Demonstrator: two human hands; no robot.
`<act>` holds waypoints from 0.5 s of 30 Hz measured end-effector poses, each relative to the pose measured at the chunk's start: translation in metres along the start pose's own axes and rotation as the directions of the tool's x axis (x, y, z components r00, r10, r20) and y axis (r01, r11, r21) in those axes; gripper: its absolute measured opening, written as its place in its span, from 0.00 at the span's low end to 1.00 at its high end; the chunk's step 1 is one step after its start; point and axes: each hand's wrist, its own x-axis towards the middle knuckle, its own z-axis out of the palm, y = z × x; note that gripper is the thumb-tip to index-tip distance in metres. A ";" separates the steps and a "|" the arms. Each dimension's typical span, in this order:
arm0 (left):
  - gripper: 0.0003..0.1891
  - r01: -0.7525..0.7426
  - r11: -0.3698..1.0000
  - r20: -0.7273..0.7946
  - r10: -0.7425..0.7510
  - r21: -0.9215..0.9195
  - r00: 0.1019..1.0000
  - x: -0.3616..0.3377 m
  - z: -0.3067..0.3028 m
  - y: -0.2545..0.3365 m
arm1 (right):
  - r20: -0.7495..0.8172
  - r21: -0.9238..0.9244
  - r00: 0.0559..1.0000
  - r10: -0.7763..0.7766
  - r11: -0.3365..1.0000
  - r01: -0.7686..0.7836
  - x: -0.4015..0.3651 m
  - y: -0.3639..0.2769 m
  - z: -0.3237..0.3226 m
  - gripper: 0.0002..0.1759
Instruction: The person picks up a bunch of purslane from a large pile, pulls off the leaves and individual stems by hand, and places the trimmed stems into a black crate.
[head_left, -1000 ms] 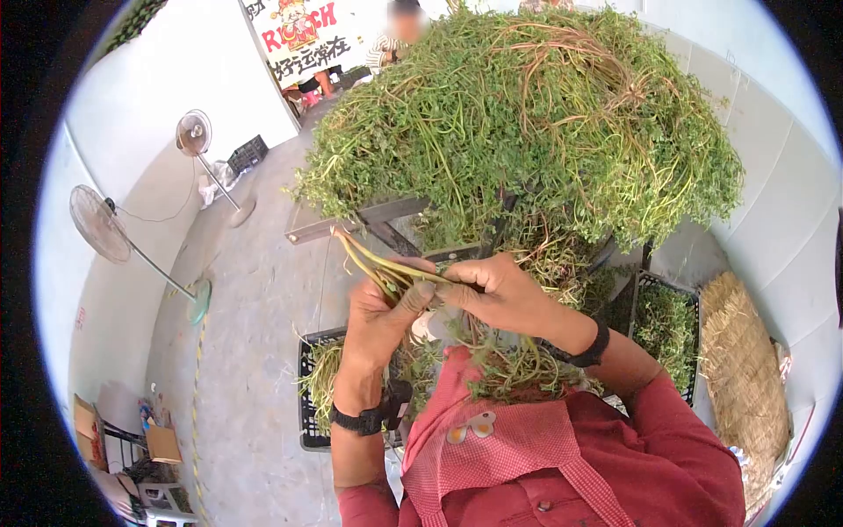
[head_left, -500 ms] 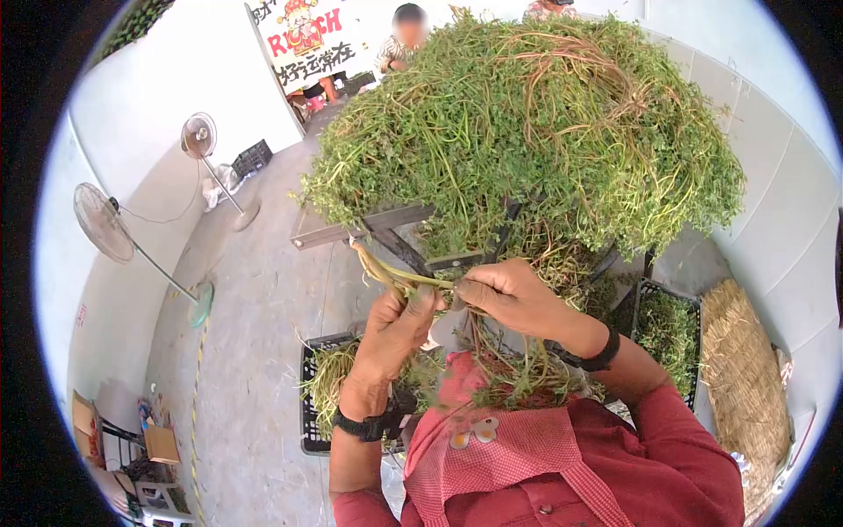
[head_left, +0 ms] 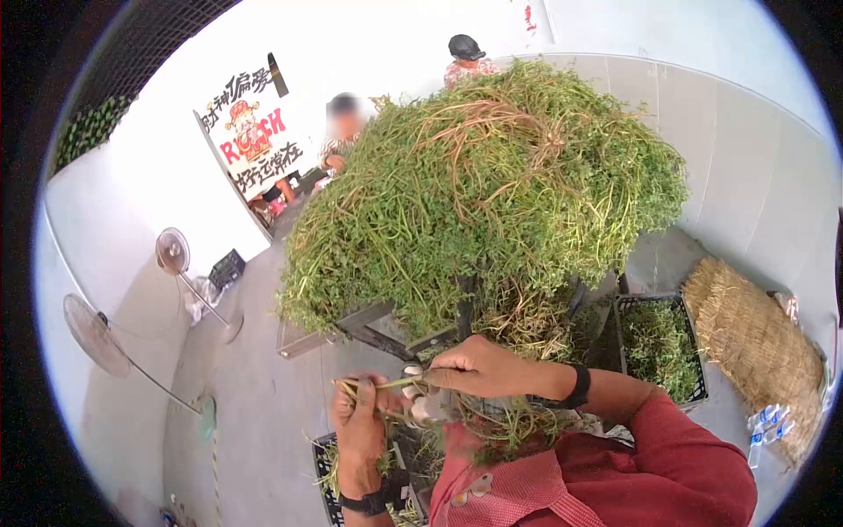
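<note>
A few pale green plant stems (head_left: 400, 383) stretch between my hands, low in the middle of the head view. My left hand (head_left: 358, 430) is closed round them, and their cut-looking ends poke out past its thumb. At the other end my right hand (head_left: 474, 367) pinches the same stems between thumb and fingers. Leafy sprigs (head_left: 514, 426) hang below my right hand, in front of the red checked apron (head_left: 514, 492). Beyond both hands rises a large heap of leafy green stems (head_left: 492, 193), resting on a metal-framed stand (head_left: 338, 327).
Black crates with greens stand at lower left (head_left: 324, 465) and right (head_left: 700, 373). A rolled straw mat (head_left: 746, 351) and plastic bottles (head_left: 769, 424) lie at far right. Two floor fans (head_left: 97, 336) (head_left: 173, 252) stand left. Two people (head_left: 344, 132) (head_left: 465, 61) are behind the heap.
The view has tilted upward, so my hands and the heap appear lower. The stems now stick out less beyond my left hand. Both hands still grip them.
</note>
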 end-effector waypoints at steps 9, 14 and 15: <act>0.07 -0.355 -0.150 0.385 0.355 0.923 0.852 0.004 -0.065 -0.007 | 0.049 -0.104 0.998 0.025 0.994 -0.019 -0.019 0.000 -0.024 0.18; 0.10 -0.166 0.822 -0.242 0.344 0.544 0.907 -0.003 -0.118 -0.019 | -0.049 0.043 0.989 0.136 0.990 -0.134 -0.017 0.002 -0.031 0.20; 0.10 -0.164 0.823 -0.243 0.342 0.544 0.908 -0.006 -0.101 -0.017 | -0.066 0.091 0.991 0.116 0.990 -0.110 -0.016 0.000 -0.023 0.19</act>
